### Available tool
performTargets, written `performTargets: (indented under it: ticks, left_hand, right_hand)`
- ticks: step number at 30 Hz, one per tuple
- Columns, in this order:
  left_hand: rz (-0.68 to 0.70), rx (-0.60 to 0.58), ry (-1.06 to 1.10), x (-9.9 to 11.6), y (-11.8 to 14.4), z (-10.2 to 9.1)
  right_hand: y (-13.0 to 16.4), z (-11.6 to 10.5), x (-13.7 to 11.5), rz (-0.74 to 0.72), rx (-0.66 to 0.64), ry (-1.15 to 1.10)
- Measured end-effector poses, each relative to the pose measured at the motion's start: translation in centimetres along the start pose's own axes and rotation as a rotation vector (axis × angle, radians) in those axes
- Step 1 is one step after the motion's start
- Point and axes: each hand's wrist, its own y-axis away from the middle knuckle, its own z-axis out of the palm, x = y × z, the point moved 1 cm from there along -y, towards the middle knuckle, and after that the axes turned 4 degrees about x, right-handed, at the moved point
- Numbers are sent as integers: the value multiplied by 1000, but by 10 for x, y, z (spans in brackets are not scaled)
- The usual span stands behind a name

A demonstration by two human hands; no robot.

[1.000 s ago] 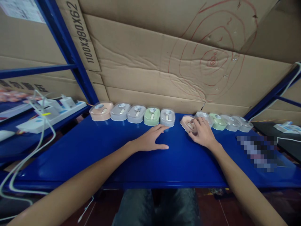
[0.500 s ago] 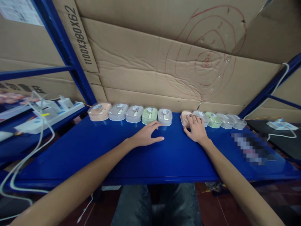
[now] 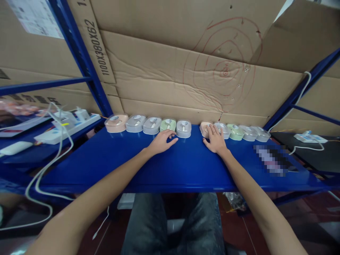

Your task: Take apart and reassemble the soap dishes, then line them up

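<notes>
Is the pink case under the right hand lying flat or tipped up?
Flat. The pink case lies level on the blue shelf, in line with its neighbours; the right hand rests on it.

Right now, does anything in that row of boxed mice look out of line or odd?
Mostly neat. One break: a gap splits the row between the grey mouse box and the pink mouse box. The right hand rests on the pink one; the left hand lies by the green box. No damage visible.

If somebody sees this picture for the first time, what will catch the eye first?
A row of small pastel plastic cases lines the back edge of the glossy blue metal shelf. The right hand rests on the pink case; the left hand lies beside a green one.
</notes>
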Motion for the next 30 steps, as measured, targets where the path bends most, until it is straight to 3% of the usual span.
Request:
performTargets:
  ticks: [11,30]
  left_hand:
    - [19,-23,-117,1,-1,-1]
    - [19,-20,-85,-8,2,-4]
  right_hand:
    - [-7,-2,-2,-44,15,23]
    - [-3,6,3,-68,66,3]
